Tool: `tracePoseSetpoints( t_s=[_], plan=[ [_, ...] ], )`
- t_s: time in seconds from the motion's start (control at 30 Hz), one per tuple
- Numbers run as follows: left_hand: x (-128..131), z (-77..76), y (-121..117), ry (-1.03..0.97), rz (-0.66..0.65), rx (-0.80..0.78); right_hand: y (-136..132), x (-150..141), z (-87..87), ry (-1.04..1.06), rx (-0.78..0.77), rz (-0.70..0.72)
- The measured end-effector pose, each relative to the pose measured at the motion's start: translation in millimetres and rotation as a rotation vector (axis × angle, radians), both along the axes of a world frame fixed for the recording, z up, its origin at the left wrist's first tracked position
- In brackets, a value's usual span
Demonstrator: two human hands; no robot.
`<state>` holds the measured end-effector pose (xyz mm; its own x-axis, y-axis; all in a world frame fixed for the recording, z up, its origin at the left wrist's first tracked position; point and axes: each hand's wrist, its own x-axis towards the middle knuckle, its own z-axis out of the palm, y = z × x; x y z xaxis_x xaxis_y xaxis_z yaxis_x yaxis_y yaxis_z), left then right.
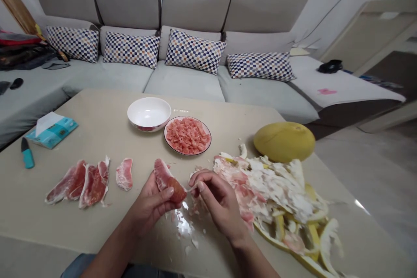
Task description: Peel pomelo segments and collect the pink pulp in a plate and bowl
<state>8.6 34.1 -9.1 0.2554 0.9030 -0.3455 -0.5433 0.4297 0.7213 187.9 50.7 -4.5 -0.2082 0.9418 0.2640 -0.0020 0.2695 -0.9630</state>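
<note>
While left hand (153, 200) grips a segment (164, 174) above the table (100, 126), its long axis slants from far left to near right, near end aimed at right hand (217, 200). Right hand: thumb and fingertips pinched on a white strip (191, 188) at that end. Beyond, dark-rimmed plate (176, 150) heaped with pink pulp (188, 134); bowl (149, 114) just beside it, upright, white inside showing.

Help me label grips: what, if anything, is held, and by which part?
The left hand holds a pink, wedge-shaped citrus segment by its near side; the right hand pinches a thin, whitish strip by one end.
</note>
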Motion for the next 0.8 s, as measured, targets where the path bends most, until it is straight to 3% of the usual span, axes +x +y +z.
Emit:
tracePoseSetpoints(
  t_s=[0.3,0.53,0.63,0.73,0.8],
  plan=[
    [-3,3.3,-3,0.000,-0.044,0.013,7,5,-2.2,0.135,-0.154,-0.013],
    [0,-3.5,-3,-0.036,0.010,0.135,12,9,-1.7,-0.054,-0.123,0.028],
    [1,-7.9,-1,-0.024,0.008,0.190,12,7,-3.5,-0.014,-0.141,0.003],
    [1,-12.3,0,0.030,-0.008,0.245,12,8,-3.5,0.070,-0.222,0.091],
    [0,-14.6,0,0.064,-0.023,0.278,12,10,-0.6,-0.007,-0.222,0.166]
  ],
)
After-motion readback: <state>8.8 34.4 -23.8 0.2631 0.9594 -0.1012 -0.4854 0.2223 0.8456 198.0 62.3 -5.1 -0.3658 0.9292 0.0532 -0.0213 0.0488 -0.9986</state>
